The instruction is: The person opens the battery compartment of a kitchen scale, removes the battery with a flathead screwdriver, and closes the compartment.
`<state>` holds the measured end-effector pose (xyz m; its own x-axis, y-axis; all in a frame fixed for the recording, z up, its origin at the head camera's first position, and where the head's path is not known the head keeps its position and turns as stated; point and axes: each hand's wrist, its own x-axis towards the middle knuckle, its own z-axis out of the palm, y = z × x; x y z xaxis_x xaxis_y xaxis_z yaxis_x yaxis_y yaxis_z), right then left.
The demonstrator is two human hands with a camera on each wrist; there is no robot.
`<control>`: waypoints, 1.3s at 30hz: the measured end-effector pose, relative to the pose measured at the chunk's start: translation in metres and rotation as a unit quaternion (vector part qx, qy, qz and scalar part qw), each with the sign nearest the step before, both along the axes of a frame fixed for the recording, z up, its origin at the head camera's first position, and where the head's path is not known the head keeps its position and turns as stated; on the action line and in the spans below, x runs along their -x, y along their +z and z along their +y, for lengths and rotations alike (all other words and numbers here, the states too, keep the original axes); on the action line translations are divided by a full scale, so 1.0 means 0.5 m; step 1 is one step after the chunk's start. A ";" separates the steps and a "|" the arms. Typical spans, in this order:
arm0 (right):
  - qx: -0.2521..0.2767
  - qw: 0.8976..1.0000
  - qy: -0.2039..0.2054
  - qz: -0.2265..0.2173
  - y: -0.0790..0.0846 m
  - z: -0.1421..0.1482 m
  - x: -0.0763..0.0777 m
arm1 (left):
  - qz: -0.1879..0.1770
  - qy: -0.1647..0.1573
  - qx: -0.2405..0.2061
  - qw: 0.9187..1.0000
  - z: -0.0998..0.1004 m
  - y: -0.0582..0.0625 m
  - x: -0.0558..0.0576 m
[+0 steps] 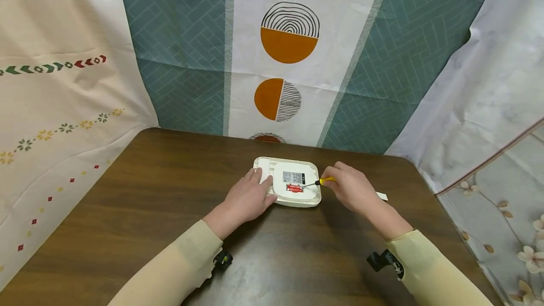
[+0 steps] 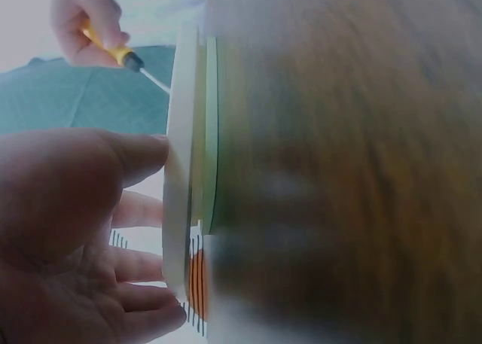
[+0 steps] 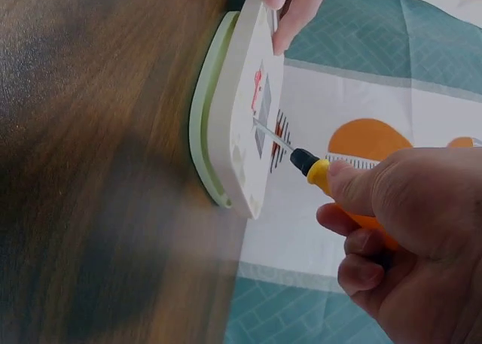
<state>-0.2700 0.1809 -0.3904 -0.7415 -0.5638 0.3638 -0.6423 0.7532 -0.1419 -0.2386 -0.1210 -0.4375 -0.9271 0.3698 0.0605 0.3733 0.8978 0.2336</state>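
A white rounded device (image 1: 311, 194) with a pale green lower layer (image 3: 202, 126) lies with its labelled face up on the table. Red batteries (image 1: 294, 188) show in a small recess near its middle. My left hand (image 1: 250, 196) rests on the device's left side; in the left wrist view its fairly straight thumb and fingers touch the white edge. My right hand (image 1: 349, 187) grips the yellow handle of a screwdriver (image 3: 319, 175). The screwdriver's metal tip (image 3: 260, 126) points down at the recess, right beside the batteries. Whether it touches them I cannot tell.
A small white piece (image 1: 382, 196) lies on the brown wooden table (image 1: 182, 178), partly behind my right wrist. Patterned cloth (image 1: 289, 70) hangs behind the table, with more cloth along both sides. Dark camera mounts (image 1: 384, 261) sit at my wrists.
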 end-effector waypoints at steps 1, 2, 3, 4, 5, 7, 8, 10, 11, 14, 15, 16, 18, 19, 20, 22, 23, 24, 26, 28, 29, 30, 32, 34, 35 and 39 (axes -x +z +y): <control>0.001 1.000 -0.004 -0.005 -0.001 0.001 0.000 | 0.000 -0.001 -0.001 1.000 0.001 0.000 0.001; 0.002 1.000 -0.008 -0.010 -0.002 0.003 0.001 | 0.000 -0.002 0.000 1.000 0.002 0.000 0.002; 0.003 1.000 -0.011 -0.014 -0.003 0.005 0.001 | 0.000 -0.003 0.001 1.000 0.003 0.000 0.002; 0.004 1.000 -0.014 -0.019 -0.004 0.006 0.002 | -0.001 -0.002 0.001 1.000 0.003 0.000 0.003; 0.004 1.000 -0.016 -0.022 -0.005 0.008 0.003 | -0.001 -0.002 0.001 1.000 0.004 0.001 0.003; 0.006 0.999 -0.019 -0.031 -0.006 0.010 0.005 | -0.003 -0.001 0.001 1.000 0.005 0.001 0.003; 0.007 0.999 -0.022 -0.035 -0.007 0.012 0.006 | -0.003 0.000 0.003 1.000 0.006 0.000 0.003; 0.009 0.999 -0.028 -0.044 -0.008 0.013 0.007 | -0.004 0.001 0.003 1.000 0.006 -0.001 0.004; 0.010 0.998 -0.030 -0.049 -0.008 0.013 0.007 | -0.004 0.001 0.004 1.000 0.006 -0.001 0.004; 0.013 0.998 -0.036 -0.059 -0.007 0.014 0.008 | -0.004 0.001 0.008 1.000 0.005 -0.003 0.004; 0.013 0.997 -0.037 -0.062 -0.006 0.014 0.008 | -0.004 0.001 0.009 1.000 0.005 -0.003 0.004; 0.015 0.997 -0.038 -0.064 -0.005 0.014 0.008 | -0.003 0.001 0.008 1.000 0.004 -0.003 0.003; 0.017 0.997 -0.040 -0.069 -0.003 0.015 0.010 | -0.003 0.002 0.008 1.000 0.004 -0.002 0.002; 0.018 0.996 -0.041 -0.072 -0.002 0.016 0.010 | -0.003 0.002 0.008 1.000 0.003 -0.001 0.002; 0.018 0.996 -0.044 -0.075 -0.002 0.016 0.011 | -0.003 0.002 0.007 1.000 0.003 0.000 0.002; 0.017 0.995 -0.048 -0.080 -0.001 0.017 0.011 | -0.003 0.003 0.007 1.000 0.003 0.001 0.001; 0.015 0.995 -0.051 -0.083 -0.002 0.018 0.012 | -0.002 0.002 0.007 1.000 0.002 0.002 0.001; 0.014 0.995 -0.053 -0.085 -0.002 0.019 0.012 | -0.001 0.002 0.007 1.000 0.002 0.002 0.001; 0.012 0.995 -0.055 -0.087 -0.004 0.021 0.013 | 0.000 0.002 0.007 1.000 0.002 0.001 0.001; 0.012 0.995 -0.055 -0.086 -0.006 0.022 0.013 | 0.001 0.002 0.008 1.000 0.002 0.001 0.001; 0.012 0.995 -0.055 -0.085 -0.007 0.022 0.014 | 0.002 0.002 0.008 1.000 0.002 0.001 0.001; 0.012 0.995 -0.055 -0.085 -0.007 0.023 0.014 | 0.002 0.002 0.007 1.000 0.002 0.002 0.001; 0.010 0.995 -0.055 -0.085 -0.008 0.024 0.014 | 0.002 0.002 0.007 1.000 0.002 0.002 0.001; 0.006 0.994 -0.059 -0.089 -0.009 0.025 0.014 | 0.002 0.002 0.007 1.000 0.002 0.002 0.001; 0.004 0.994 -0.061 -0.092 -0.009 0.025 0.014 | 0.002 0.002 0.007 1.000 0.002 0.003 0.001; -0.002 0.993 -0.066 -0.101 -0.011 0.027 0.015 | 0.002 0.002 0.006 1.000 0.002 0.003 0.001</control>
